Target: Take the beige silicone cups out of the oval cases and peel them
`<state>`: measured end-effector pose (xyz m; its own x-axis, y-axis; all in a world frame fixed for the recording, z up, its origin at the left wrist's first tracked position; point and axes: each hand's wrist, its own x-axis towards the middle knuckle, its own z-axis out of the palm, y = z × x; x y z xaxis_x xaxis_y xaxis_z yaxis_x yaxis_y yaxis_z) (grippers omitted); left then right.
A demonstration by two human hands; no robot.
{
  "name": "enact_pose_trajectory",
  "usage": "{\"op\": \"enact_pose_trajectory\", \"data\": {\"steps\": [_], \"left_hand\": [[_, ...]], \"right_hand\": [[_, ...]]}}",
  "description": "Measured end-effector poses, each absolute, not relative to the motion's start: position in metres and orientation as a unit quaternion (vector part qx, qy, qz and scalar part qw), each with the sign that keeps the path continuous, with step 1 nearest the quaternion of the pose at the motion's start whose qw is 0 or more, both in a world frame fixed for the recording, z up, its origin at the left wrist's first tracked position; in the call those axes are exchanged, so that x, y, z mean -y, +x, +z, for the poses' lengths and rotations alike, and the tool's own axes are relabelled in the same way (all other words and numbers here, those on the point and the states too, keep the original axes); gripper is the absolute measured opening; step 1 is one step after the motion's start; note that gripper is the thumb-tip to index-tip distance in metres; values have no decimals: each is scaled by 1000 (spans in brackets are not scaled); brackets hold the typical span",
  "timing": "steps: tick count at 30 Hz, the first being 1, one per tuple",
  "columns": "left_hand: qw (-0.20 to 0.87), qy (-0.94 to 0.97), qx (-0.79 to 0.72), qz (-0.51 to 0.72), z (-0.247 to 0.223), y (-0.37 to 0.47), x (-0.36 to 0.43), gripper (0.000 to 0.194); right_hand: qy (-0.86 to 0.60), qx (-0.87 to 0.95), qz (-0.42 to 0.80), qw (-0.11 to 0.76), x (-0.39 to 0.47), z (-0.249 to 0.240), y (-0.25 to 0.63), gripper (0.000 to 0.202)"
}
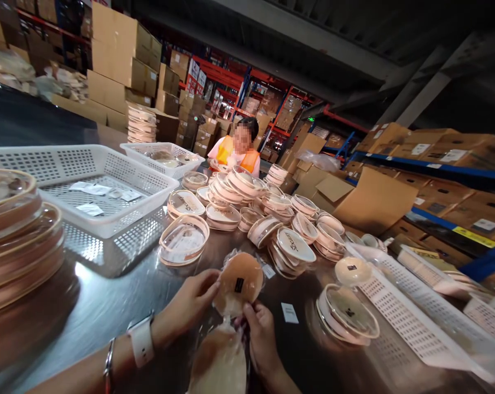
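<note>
Between my hands is what looks like a beige stick-on bra [238, 284] in clear film, two rounded cups joined by a narrow middle. A small black label marks the upper cup; the lower one hangs toward me. My left hand [193, 298], with a white watch on its wrist, pinches the upper cup's left edge. Closed at the narrow middle is my right hand [260, 331], thumb on top. A small white card [289, 313] lies to the right of it. Just beyond are a clear-lidded oval case [184, 241] and a stack of similar cases [292, 251].
A large white basket [108, 219] holding several packets stands left, behind tall stacked cases [21, 246]. At right are a long white basket [419, 328] and more cases [348, 314]. Across the metal table [149, 295], beyond a heap of cases [234, 189], sits a person [251, 158] in an orange vest.
</note>
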<state>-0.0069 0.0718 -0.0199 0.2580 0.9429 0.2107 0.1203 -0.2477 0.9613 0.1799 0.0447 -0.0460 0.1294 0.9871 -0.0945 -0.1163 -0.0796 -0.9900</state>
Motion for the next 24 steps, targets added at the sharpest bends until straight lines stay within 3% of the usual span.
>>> {"op": "enact_pose_trajectory", "data": {"steps": [3,6,10,15,24], "left_hand": [[109,753,-479,438,-24,-27,-90,30],[-52,717,-590,367,-36,-49,-114,40],[-41,689,-639,340,-51,-65,-134,38],[-19,712,-605,356,-46,-72,-136,21],[5,667,-643,376,-37,-70,-129,20]], "right_hand": [[-536,317,493,607,-52,-47,187,49],[-506,258,456,685,-61,-45,197,50],[-492,271,399,725,-68,-49,204,52],[-478,391,361,699,-66,-60,201,43],[-475,507,301,653,-60,-55,192,38]]}}
